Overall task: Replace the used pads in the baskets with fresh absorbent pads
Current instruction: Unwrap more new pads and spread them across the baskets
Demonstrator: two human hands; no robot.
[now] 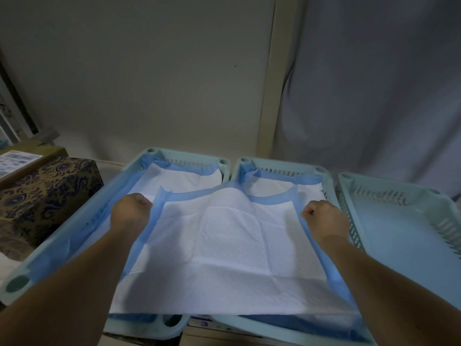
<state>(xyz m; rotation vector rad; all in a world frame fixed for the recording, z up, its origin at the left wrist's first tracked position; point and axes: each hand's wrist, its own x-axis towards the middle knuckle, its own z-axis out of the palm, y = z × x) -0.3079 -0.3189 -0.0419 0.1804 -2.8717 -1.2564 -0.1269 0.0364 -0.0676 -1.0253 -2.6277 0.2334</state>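
A white absorbent pad with a blue border (224,248) is stretched flat in the air over two pale green baskets. My left hand (131,211) grips its left edge and my right hand (324,217) grips its right edge. The left basket (119,176) and the middle basket (326,181) each hold a pad (179,178) with blue edges folded up the walls; the middle one's pad (309,189) shows at the back. A third basket (399,221) on the right has no pad in it.
A patterned brown and blue box (47,196) stands left of the baskets, with a cardboard box (27,156) behind it. A beige wall and a grey curtain (374,96) rise directly behind the baskets.
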